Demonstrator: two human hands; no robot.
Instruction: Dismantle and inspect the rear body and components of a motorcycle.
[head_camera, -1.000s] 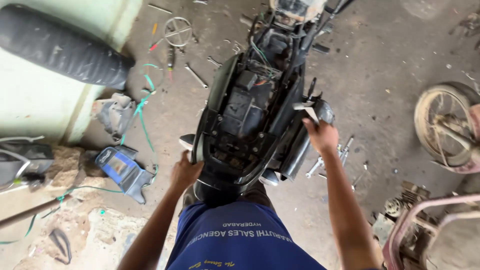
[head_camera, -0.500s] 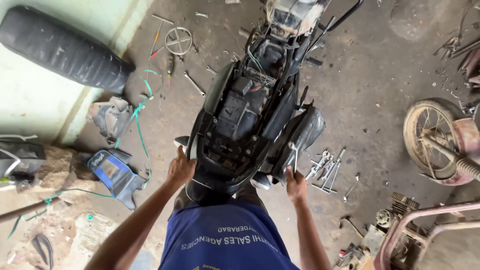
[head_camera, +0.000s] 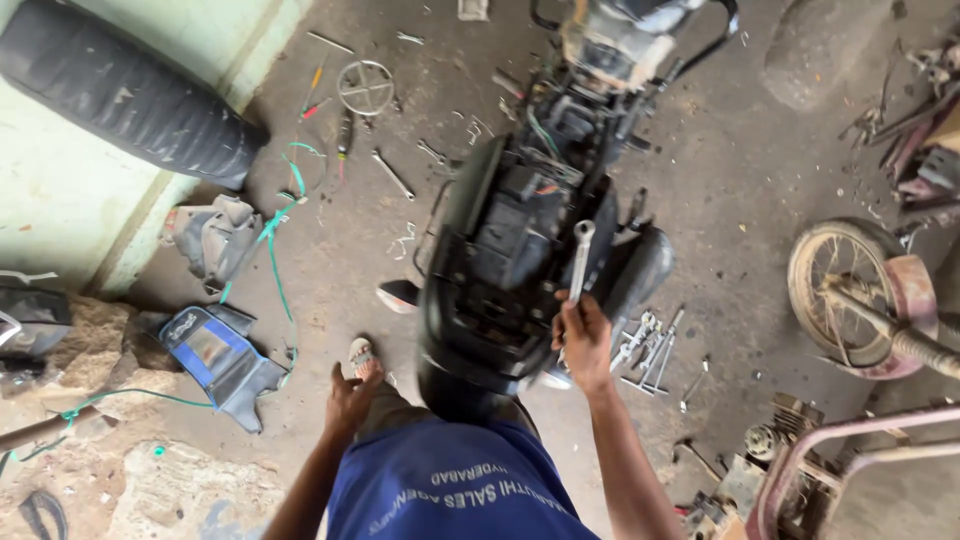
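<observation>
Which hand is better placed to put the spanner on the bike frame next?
Right, probably. The right hand already grips the spanner, its head up over the open bike frame. The left hand is empty, low beside the bike, near the person's sandalled foot.

The spanner (head_camera: 579, 262) in the right hand (head_camera: 585, 335) is bare bright metal, same as the loose wrenches (head_camera: 648, 350) on the rough, dusty concrete floor (head_camera: 760, 160). Motorcycle (head_camera: 520, 250) bodywork looks like dull black plastic, pretty grimy. Seat (head_camera: 125, 92) is matt black vinyl, scuffed. Wheel (head_camera: 850, 295) rim's rusty metal.
</observation>
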